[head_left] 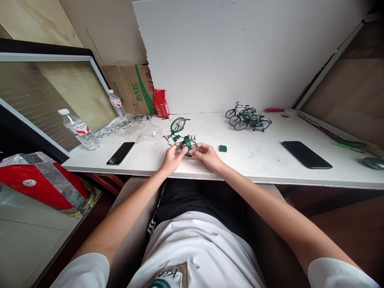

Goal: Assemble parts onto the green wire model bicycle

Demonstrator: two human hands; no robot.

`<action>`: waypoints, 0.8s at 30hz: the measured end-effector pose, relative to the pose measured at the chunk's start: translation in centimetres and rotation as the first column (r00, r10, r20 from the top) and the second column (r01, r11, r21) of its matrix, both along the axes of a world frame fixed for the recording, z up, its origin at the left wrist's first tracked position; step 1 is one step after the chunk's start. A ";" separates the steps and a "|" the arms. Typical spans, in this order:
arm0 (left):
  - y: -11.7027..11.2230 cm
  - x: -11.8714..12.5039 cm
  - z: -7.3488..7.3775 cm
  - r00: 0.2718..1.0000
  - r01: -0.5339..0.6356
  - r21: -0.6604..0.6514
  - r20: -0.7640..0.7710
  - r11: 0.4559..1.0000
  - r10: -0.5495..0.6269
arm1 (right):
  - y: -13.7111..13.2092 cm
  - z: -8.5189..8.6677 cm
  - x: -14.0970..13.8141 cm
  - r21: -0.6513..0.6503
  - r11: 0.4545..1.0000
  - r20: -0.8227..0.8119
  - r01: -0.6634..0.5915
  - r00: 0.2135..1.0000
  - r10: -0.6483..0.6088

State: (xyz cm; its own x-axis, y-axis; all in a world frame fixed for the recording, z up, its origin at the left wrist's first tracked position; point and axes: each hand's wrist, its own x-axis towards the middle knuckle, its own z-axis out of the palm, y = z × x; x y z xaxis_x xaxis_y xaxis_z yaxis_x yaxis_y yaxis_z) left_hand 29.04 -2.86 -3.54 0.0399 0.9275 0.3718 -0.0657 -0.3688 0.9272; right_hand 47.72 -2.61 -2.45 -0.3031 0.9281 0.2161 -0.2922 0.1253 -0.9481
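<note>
Little green model bike (186, 141), held in both hands
Bike's on the near side of the red box (162, 106), a bit right; left hand (171, 161) and right hand (208, 157) both pinching it around its nearer wheel; small green block (223, 148) sits nearer and further right of the box; cluster of model bikes (258, 124) well off to the box's right.

The table (261, 161) carries two phones (306, 155), two bottles (81, 130), model bikes (248, 117), a red box (161, 105) and a green piece (223, 148).
</note>
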 end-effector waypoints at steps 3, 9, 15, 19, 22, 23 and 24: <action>0.1 -0.1 0.0 1.000 0.014 -0.018 0.027 1.000 -0.013 | 0.1 -0.1 0.1 0.043 0.999 0.028 0.001 1.000 -0.002; -0.3 -0.1 0.4 0.997 0.045 -0.033 0.060 0.998 -0.043 | 0.4 -0.5 -0.1 0.093 0.995 0.095 0.025 0.995 -0.033; -0.5 -0.2 0.7 0.994 0.066 -0.059 0.087 0.996 -0.061 | 0.4 -0.8 -0.1 0.150 0.988 0.126 0.045 0.990 -0.064; -0.8 -0.3 1.1 0.992 0.089 -0.072 0.100 0.993 -0.082 | 0.4 -0.8 -0.1 0.186 0.979 0.160 0.078 0.981 -0.109; -0.8 -0.3 1.0 0.993 0.084 -0.080 0.094 0.993 -0.076 | 0.5 -0.9 0.0 0.223 0.968 0.178 0.115 0.971 -0.157; -0.7 -0.3 0.9 0.993 0.077 -0.082 0.091 0.994 -0.070 | 0.6 -0.9 0.0 0.235 0.963 0.182 0.130 0.968 -0.175; -0.6 -0.3 0.8 0.994 0.071 -0.083 0.088 0.994 -0.063 | 0.6 -0.9 0.0 0.247 0.958 0.188 0.143 0.963 -0.193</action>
